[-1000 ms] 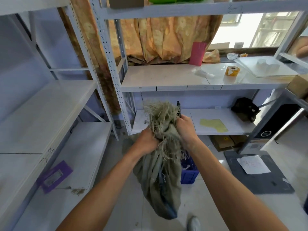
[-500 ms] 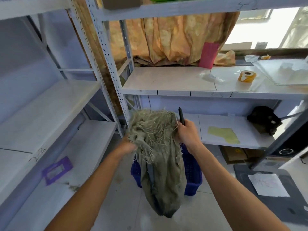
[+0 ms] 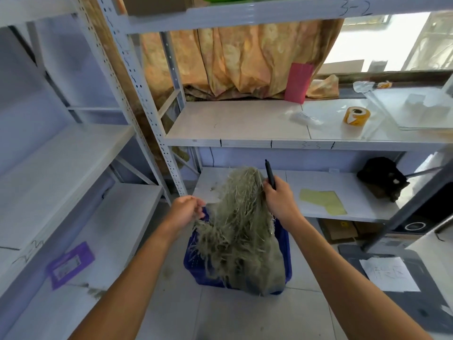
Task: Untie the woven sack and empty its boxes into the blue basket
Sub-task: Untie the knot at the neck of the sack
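Observation:
The grey-green woven sack (image 3: 241,231) hangs with its frayed mouth spread open, its lower part resting inside the blue basket (image 3: 196,266) on the floor. My right hand (image 3: 278,200) grips the sack's upper edge and also holds a black pen (image 3: 269,174) that sticks up. My left hand (image 3: 185,212) hovers just left of the sack with loosely curled fingers and nothing visibly in them. No boxes can be seen; the sack covers most of the basket's inside.
White metal shelving stands to the left and ahead, with an upright post (image 3: 157,133) between. A tape roll (image 3: 356,116), a yellow sheet (image 3: 323,201) and a black bundle (image 3: 382,177) lie on shelves. A purple card (image 3: 69,265) sits lower left, a paper sheet (image 3: 389,277) at right.
The sack's mouth has come open and its left side has flopped down. My left hand has let go of it. The sack has sunk from hanging above the floor into the basket.

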A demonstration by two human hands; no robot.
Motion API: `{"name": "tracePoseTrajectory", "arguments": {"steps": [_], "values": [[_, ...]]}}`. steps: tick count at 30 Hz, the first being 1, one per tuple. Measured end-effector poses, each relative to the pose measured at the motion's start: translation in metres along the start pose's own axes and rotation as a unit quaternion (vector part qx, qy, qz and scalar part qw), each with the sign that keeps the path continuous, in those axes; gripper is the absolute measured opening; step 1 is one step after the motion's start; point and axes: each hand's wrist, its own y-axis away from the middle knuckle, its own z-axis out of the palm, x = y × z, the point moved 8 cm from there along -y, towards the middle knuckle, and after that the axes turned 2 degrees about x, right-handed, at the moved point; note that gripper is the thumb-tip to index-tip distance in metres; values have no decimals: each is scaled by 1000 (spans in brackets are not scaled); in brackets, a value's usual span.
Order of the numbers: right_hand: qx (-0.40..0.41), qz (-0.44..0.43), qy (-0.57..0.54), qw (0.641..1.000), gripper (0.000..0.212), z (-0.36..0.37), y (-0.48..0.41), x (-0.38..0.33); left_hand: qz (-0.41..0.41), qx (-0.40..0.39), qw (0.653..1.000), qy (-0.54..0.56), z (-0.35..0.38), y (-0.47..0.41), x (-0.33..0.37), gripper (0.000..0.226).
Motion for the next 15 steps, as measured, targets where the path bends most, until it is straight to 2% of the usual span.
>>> {"name": "tracePoseTrajectory", "arguments": {"steps": [2,4,8,12,15], "values": [[3,3,10,1000,27,1,-5,2,11,-13,999,-34,10,-12,0,25],[16,7,10,1000,26,0,-10,3,35,10,997,-68,16,-15,7,23],[40,4,23,999,22,-8,-21,-2,169,86,979,-71,25,2,47,18],[45,-15,43,998,21,-10,-27,-15,251,-47,963,-81,68,20,81,25],[53,-38,63,996,20,-8,-29,-24,279,-81,951,-106,89,23,102,33]]}}
